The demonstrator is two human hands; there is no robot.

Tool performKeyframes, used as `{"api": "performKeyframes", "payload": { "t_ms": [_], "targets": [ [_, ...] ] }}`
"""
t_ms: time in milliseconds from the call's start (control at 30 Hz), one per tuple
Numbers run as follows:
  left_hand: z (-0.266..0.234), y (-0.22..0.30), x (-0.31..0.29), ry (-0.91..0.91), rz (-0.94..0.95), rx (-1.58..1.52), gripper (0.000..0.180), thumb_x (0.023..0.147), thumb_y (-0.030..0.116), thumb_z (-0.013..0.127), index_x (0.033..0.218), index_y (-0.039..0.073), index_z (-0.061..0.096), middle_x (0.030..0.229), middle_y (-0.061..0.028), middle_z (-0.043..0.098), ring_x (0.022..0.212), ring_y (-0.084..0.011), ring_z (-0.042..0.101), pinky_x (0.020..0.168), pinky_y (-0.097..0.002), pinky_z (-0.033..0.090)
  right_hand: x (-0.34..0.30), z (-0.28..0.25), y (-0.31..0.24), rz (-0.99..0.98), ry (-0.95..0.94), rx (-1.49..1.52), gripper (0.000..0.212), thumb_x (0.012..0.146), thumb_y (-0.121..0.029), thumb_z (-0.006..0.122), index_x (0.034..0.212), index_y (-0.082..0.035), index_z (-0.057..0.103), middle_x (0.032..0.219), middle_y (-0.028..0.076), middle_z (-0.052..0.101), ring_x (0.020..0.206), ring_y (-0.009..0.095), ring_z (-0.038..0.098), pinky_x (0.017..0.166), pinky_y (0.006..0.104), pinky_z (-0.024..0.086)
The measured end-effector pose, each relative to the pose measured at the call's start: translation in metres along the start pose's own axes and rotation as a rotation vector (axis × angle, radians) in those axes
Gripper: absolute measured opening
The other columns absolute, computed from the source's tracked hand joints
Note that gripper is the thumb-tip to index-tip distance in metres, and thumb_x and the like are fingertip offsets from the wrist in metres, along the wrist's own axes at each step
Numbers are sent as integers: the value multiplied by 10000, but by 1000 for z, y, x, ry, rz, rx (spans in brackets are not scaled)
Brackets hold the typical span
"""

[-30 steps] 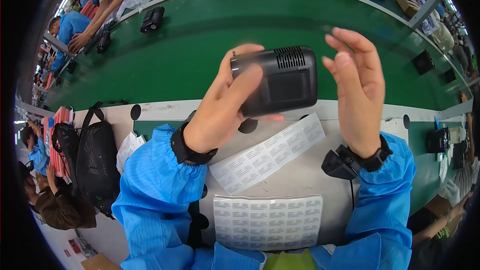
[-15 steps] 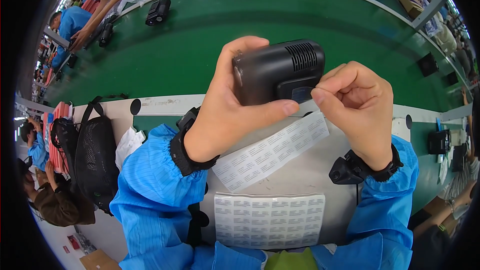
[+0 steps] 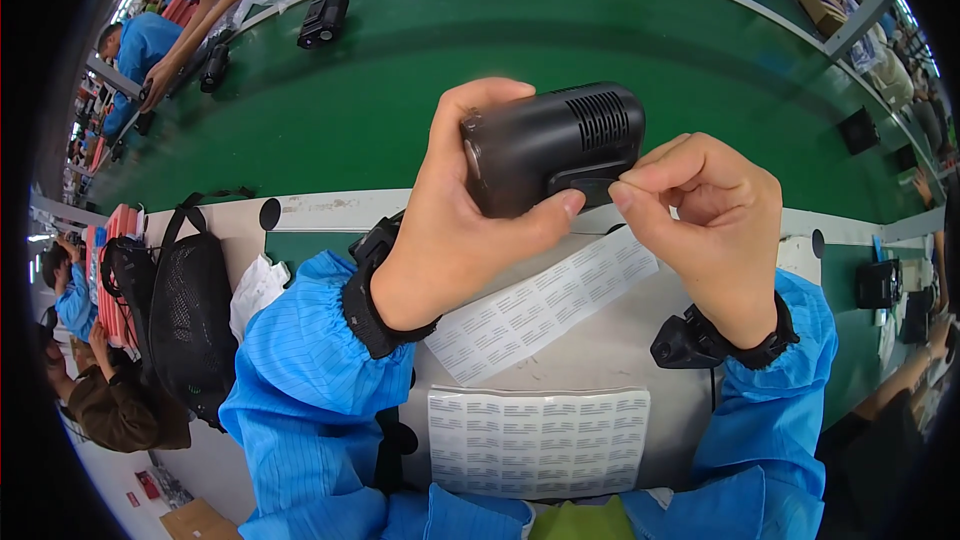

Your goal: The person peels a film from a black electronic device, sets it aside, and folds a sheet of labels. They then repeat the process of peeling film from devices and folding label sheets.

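Black plastic device (image 3: 550, 140), one: held between both hands over the counter (image 3: 400, 50), long axis left to right, slightly slanted. Left hand (image 3: 445, 215) wraps its left end; right hand (image 3: 735, 225), nearer the raised panel (image 3: 575, 182), has thumb and forefinger pinched together, anything between them indiscernible.

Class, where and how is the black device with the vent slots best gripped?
Probably around the black device's smooth left end, coming from the left, thumb at the lower edge and fingers at the upper, as the left hand holds it. The rounded body suits that, leaving the vent slots and raised panel uncovered.
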State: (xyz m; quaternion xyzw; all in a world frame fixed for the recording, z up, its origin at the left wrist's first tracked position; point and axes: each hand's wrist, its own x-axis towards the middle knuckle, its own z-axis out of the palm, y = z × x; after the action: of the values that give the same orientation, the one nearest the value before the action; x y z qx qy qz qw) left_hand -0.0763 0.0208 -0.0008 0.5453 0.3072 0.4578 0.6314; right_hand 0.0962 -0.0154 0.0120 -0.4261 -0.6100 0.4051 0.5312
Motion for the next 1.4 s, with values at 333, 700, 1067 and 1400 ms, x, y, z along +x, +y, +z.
{"api": "performKeyframes", "payload": {
  "t_ms": [333, 700, 1067, 1400],
  "targets": [
    [2, -3, -2, 14, 63, 46, 644, 686, -78, 655, 1198, 77, 296, 1076, -101, 465, 992, -153, 515, 817, -263, 465, -1, 7, 8, -186, 155, -294, 99, 685, 50, 669, 716, -15, 599, 662, 30, 559, 574, 81, 478, 502, 203, 374],
    [-2, 0, -2, 2, -85, -60, 597, 751, -24, 639, 1215, 73, 276, 1125, -113, 459, 1008, -168, 514, 789, -313, 516, 8, -5, 16, -121, 216, -331, 373, 759, 17, 638, 1079, -22, 452, 861, 43, 536, 713, 78, 484, 582, 177, 364],
    [0, -6, -6, -174, -135, -200, 446, 923, 161, 469, 1285, 75, 222, 1176, -128, 439, 985, -217, 549, 768, -374, 545, 2, 2, 15, -34, -119, -239, 509, 887, -201, 509, 1325, -54, 295, 1131, 78, 451, 939, 127, 478, 778, 220, 415],
    [-7, -14, 4, -93, -172, 95, 526, 906, 371, 469, 1280, 56, 276, 1150, -137, 473, 974, -218, 546, 660, -329, 526, 23, -19, 32, 124, -316, 98, 429, 873, -184, 553, 1250, -62, 389, 1124, 51, 473, 1006, 125, 479, 870, 243, 391]
  ]
}}
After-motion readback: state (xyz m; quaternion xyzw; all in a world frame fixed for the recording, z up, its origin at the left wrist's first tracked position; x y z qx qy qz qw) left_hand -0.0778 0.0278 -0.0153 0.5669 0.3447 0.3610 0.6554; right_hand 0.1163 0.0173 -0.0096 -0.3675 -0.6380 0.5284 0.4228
